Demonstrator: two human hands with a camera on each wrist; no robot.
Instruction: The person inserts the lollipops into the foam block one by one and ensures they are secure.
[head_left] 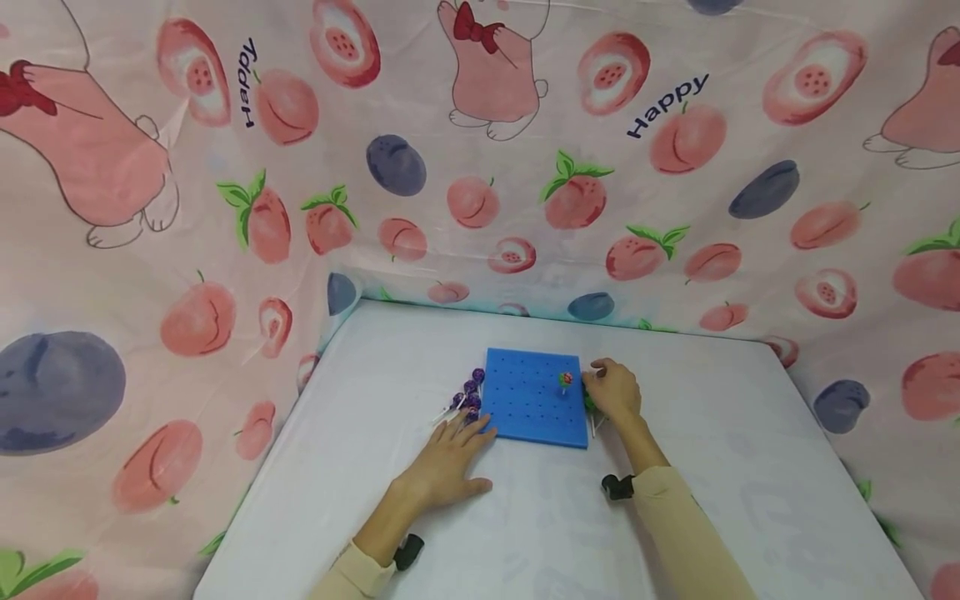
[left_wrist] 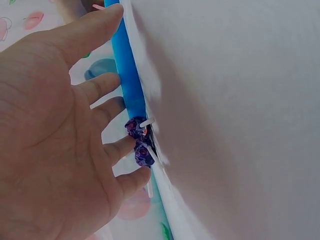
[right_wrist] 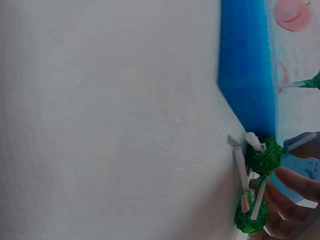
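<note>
A blue pegboard-like foam board (head_left: 525, 398) with rows of small holes lies on the table. One lollipop (head_left: 566, 380) with a red-and-green wrapper stands upright in it, near its right edge. My left hand (head_left: 444, 467) rests with fingers spread at the board's near left corner, fingertips right by several purple-wrapped lollipops (head_left: 471, 388). In the left wrist view its palm shows and holds nothing. At the board's right edge my right hand (head_left: 615, 388) is bent over green-wrapped lollipops (right_wrist: 251, 220). Its thumb and fingers (right_wrist: 299, 186) pinch the head of one green lollipop (right_wrist: 266, 157), white sticks jutting out around it.
A white cloth covers the table (head_left: 720, 433). A fruit-and-rabbit printed curtain (head_left: 480, 208) stands behind it and along both sides. A small black camera (head_left: 618, 487) is strapped at the right wrist, and another black camera (head_left: 408, 552) at the left.
</note>
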